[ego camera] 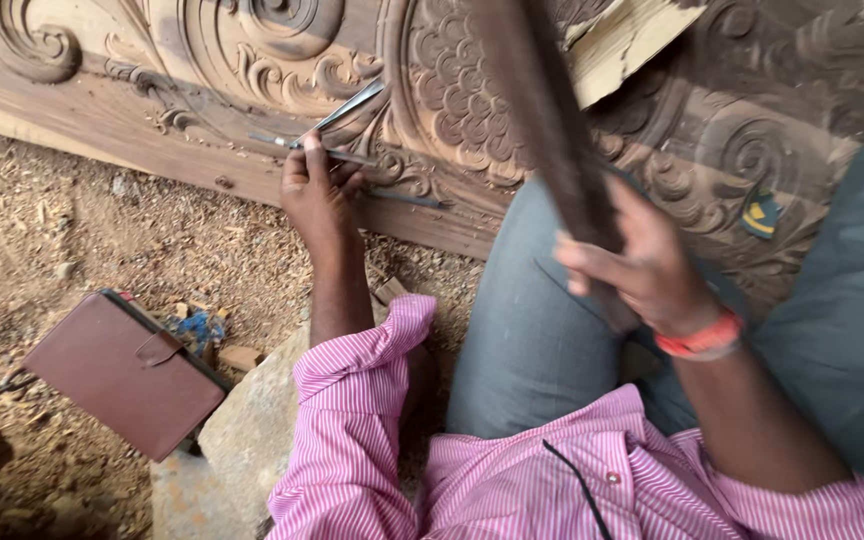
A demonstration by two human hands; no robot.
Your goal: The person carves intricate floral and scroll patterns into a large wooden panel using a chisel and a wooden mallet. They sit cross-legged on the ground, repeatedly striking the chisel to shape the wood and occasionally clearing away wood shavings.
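Left hand [317, 195] fingers clenched on chisel [337, 112], tip against carved wood panel [472, 100]. Right hand [642, 265] grips blurred wooden mallet [542, 110]. Brown wallet case [127, 372] on sawdust floor, lower left.

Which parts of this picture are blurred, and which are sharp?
Head view: the dark wooden mallet in the right hand is smeared by motion blur; the left hand, its chisel and the carved wooden panel are fairly sharp, in soft, even daylight.

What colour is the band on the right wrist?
The wristband on the right hand is orange-red, seen in the head view.
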